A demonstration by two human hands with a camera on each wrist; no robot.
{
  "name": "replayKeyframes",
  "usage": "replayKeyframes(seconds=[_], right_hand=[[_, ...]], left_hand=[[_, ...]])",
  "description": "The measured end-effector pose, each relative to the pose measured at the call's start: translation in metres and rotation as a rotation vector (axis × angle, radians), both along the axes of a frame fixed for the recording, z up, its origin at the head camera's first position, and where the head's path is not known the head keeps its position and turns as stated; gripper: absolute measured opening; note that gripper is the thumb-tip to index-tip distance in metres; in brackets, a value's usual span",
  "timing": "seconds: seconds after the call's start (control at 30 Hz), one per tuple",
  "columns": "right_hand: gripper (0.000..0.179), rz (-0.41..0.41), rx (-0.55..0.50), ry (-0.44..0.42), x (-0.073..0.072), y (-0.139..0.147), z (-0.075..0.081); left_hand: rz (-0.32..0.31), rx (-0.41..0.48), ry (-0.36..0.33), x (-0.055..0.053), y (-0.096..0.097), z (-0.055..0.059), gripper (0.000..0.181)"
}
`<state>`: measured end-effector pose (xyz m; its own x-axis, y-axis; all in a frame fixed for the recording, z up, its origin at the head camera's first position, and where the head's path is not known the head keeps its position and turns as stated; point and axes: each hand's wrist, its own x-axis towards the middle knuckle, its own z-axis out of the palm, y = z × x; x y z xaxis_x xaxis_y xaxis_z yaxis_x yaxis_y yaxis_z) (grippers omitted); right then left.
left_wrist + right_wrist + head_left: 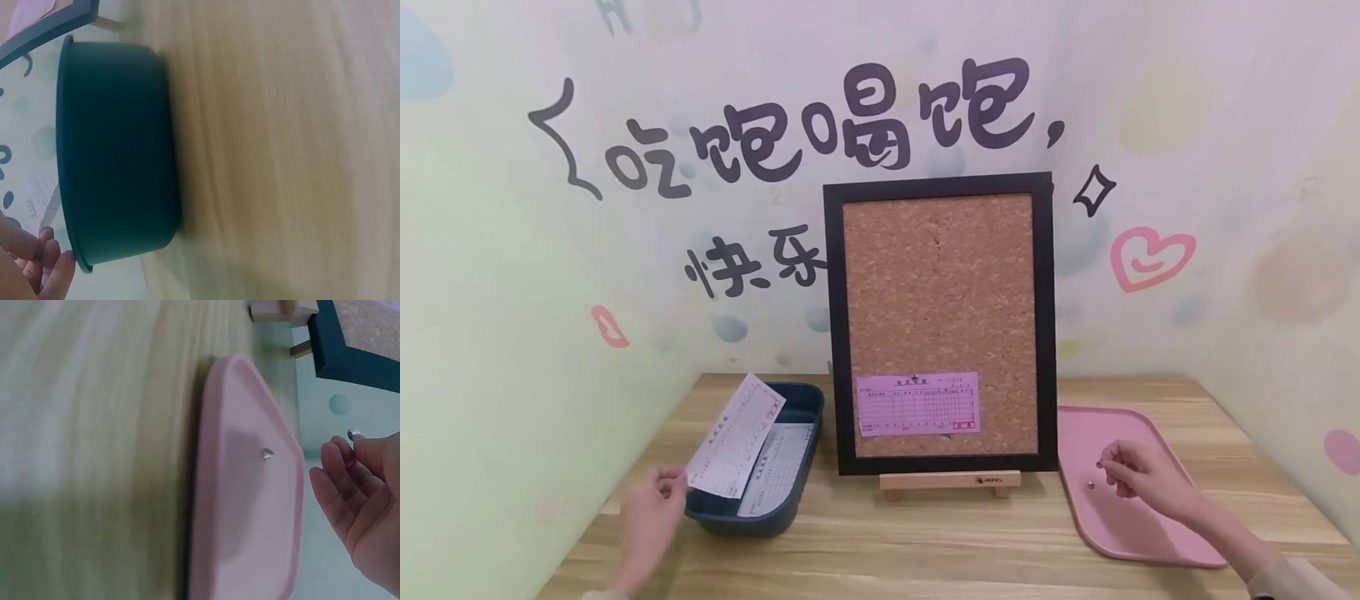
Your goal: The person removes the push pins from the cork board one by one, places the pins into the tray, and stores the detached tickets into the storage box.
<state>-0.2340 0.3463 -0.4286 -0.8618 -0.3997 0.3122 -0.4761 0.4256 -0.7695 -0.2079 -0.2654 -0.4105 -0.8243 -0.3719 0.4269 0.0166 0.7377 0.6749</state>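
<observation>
In the head view my left hand (653, 515) pinches the lower corner of a white printed receipt slip (737, 437), held tilted over a dark blue bin (752, 525). A second slip (778, 467) lies inside that bin. My right hand (1146, 481) is raised above a pink tray (1120, 533). Between its thumb and forefinger it pinches a small silver pushpin (353, 434), seen best in the right wrist view. Another pushpin (1091, 485) rests on the tray.
A black-framed cork board (940, 283) stands on a small wooden easel (951, 480) in the middle of the table (880, 558). On its lower left a pink slip (917, 406) is pinned. Close behind rises a wall (1240, 167) with painted lettering.
</observation>
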Motion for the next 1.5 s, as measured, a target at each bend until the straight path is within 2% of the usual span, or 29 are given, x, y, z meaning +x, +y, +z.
replayKeyframes(seconds=[0.07, 0.23, 0.5, 0.63, 0.73, 0.87, 1.13, 1.43, 1.5], right_hand=[[0.009, -0.006, 0.01, -0.019, 0.003, 0.003, -0.007], [0.011, -0.025, 0.049, -0.077, 0.007, 0.01, -0.018], [0.01, -0.075, 0.097, -0.105, 0.015, 0.015, -0.029], [0.013, -0.038, 0.023, -0.189, 0.017, 0.017, -0.034], [0.015, -0.009, -0.026, -0.232, 0.018, 0.017, -0.037], [0.016, -0.016, -0.015, -0.224, 0.02, 0.016, -0.038], [0.016, -0.038, 0.043, -0.228, 0.021, 0.013, -0.036], [0.011, -0.081, 0.134, -0.117, 0.021, 0.014, -0.039], [0.011, -0.077, 0.136, -0.117, 0.021, 0.014, -0.04]], left_hand=[[0.016, 0.004, -0.014, 0.001, 0.003, -0.002, 0.01], [0.026, 0.008, 0.0, 0.002, 0.011, -0.001, 0.009], [0.02, -0.003, -0.021, 0.0, 0.018, 0.0, 0.011], [0.003, -0.024, -0.014, -0.004, 0.021, 0.0, 0.012], [0.012, -0.032, -0.022, -0.006, 0.023, -0.002, 0.012], [0.01, -0.053, -0.02, -0.009, 0.025, -0.004, 0.012], [-0.032, -0.126, -0.017, -0.01, 0.028, -0.006, 0.01], [-0.094, -0.171, -0.131, -0.01, 0.029, 0.0, 0.012], [-0.108, -0.175, -0.153, -0.011, 0.029, -0.001, 0.012]])
